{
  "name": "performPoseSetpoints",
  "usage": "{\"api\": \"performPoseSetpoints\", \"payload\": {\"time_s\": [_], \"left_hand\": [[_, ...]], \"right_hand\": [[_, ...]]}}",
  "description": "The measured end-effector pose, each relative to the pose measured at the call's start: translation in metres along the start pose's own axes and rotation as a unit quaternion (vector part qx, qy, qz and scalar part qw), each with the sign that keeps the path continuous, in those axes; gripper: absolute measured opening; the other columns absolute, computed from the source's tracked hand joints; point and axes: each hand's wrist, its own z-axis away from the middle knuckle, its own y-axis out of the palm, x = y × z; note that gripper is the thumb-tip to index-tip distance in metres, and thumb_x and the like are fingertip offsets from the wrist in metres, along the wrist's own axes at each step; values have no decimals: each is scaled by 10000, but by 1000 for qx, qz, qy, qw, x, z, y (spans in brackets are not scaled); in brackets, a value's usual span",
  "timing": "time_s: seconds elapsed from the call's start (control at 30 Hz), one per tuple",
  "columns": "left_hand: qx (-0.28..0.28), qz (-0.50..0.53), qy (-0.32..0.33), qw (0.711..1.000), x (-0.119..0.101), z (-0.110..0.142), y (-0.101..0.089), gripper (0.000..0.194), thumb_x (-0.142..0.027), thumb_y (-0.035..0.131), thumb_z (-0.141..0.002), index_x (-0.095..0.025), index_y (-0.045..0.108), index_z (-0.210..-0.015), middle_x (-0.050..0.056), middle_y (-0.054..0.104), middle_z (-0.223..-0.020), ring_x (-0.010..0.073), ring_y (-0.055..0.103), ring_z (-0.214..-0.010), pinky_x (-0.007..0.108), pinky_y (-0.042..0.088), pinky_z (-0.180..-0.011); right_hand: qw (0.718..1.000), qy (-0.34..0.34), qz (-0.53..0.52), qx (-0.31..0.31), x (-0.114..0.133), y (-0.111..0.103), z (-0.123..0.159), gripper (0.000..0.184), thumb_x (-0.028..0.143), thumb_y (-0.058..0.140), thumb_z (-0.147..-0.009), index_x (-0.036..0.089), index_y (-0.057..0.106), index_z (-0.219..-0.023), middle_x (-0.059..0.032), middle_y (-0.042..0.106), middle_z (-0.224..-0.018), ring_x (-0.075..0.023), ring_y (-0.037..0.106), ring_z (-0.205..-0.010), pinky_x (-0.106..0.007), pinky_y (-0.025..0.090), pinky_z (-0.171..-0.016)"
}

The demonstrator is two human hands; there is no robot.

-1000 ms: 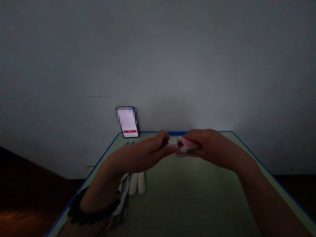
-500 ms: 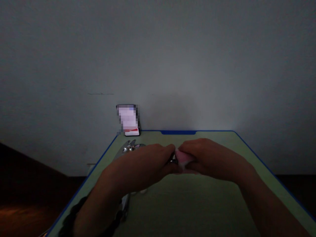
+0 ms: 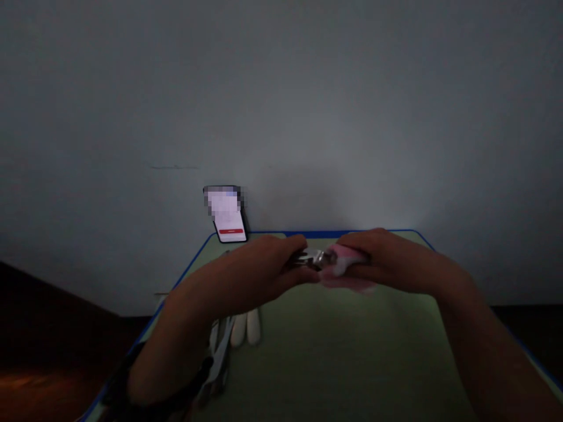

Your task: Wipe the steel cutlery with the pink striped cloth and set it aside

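My left hand (image 3: 281,264) is closed on a shiny metal utensil (image 3: 311,257), whose exact kind I cannot make out. Its bright end sticks out to the right between thumb and fingers. A pink and white cloth (image 3: 347,264) is pinched in my right hand (image 3: 385,258), folded against the utensil's right end. Both hands are raised over the middle of the green table (image 3: 334,351), close together. Beneath my left forearm lie several metal utensils (image 3: 220,357), partly hidden, beside two pale rounded handles (image 3: 246,328).
A phone (image 3: 229,217) with a lit screen leans on the grey wall (image 3: 329,117) at the table's back left. The table has a blue rim (image 3: 316,234). Dark floor (image 3: 53,351) shows at the left.
The hands dipped and pressed together, hiding most of the metal, then rose and parted slightly. More of the metal utensil shows now, and the cloth has shifted right.
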Motion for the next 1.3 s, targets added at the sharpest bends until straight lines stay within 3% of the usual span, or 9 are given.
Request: {"api": "performPoseSetpoints", "payload": {"time_s": [0.2, 0.4, 0.57, 0.83, 0.97, 1.1, 1.2, 1.3], "left_hand": [[-57, -9, -24, 998, 8, 9, -9, 309, -499, 444, -842, -196, 503, -821, -21, 570, -667, 123, 516, -570, 219, 318, -510], [-96, 19, 32, 995, -16, 2, 0, 299, -478, 427, -853, -197, 528, -867, -15, 585, -668, 116, 516, -556, 213, 307, -488], [-92, 38, 86, 991, -28, -8, 9, 266, -376, 387, -904, -199, 550, -789, -36, 566, -614, 87, 495, -514, 201, 298, -485], [-76, 50, 78, 993, -6, -16, 10, 275, -398, 415, -891, -188, 587, -851, -27, 577, -629, 95, 510, -555, 196, 325, -521], [-82, 83, 60, 991, 10, -21, 14, 285, -409, 428, -877, -180, 596, -850, -32, 570, -622, 88, 502, -553, 193, 337, -529], [-140, 51, 26, 989, 23, -32, 28, 318, -416, 430, -860, -156, 580, -756, -24, 542, -576, 94, 478, -528, 202, 327, -504], [-173, 60, 15, 983, 24, -37, 34, 306, -410, 401, -876, -159, 567, -818, -23, 552, -587, 95, 491, -535, 206, 347, -521], [-256, 103, -18, 961, 19, -38, 34, 305, -411, 358, -896, -155, 514, -955, -18, 558, -628, 101, 506, -558, 211, 366, -534]], "right_hand": [[999, 10, -17, -39, -2, -5, 8, 325, 487, 481, -797, 197, 597, -887, -5, 614, -744, -113, 505, -606, -226, 312, -532], [999, -5, 27, -32, 8, -3, 5, 224, 401, 521, -781, 189, 589, -802, 5, 594, -664, -103, 489, -565, -221, 292, -509], [998, -68, -12, 6, 16, 5, 0, 184, 316, 513, -792, 198, 585, -914, -2, 636, -780, -116, 534, -649, -224, 325, -563], [999, -15, -22, 27, 0, 3, -3, 270, 419, 480, -816, 193, 590, -914, -15, 631, -769, -129, 542, -654, -232, 344, -568], [1000, -5, -24, 6, -12, 8, -8, 292, 462, 469, -814, 201, 587, -873, -9, 621, -758, -123, 537, -643, -222, 329, -548], [999, 5, 34, -40, -26, 28, -23, 288, 428, 455, -830, 164, 569, -810, -48, 621, -756, -127, 517, -630, -235, 314, -556], [997, -4, 37, -68, -28, 41, -31, 297, 423, 415, -853, 158, 551, -857, -64, 627, -787, -132, 517, -644, -240, 317, -573], [993, -24, 18, -111, -23, 44, -31, 298, 420, 395, -865, 159, 539, -873, -63, 623, -804, -135, 526, -676, -241, 330, -602]]}}
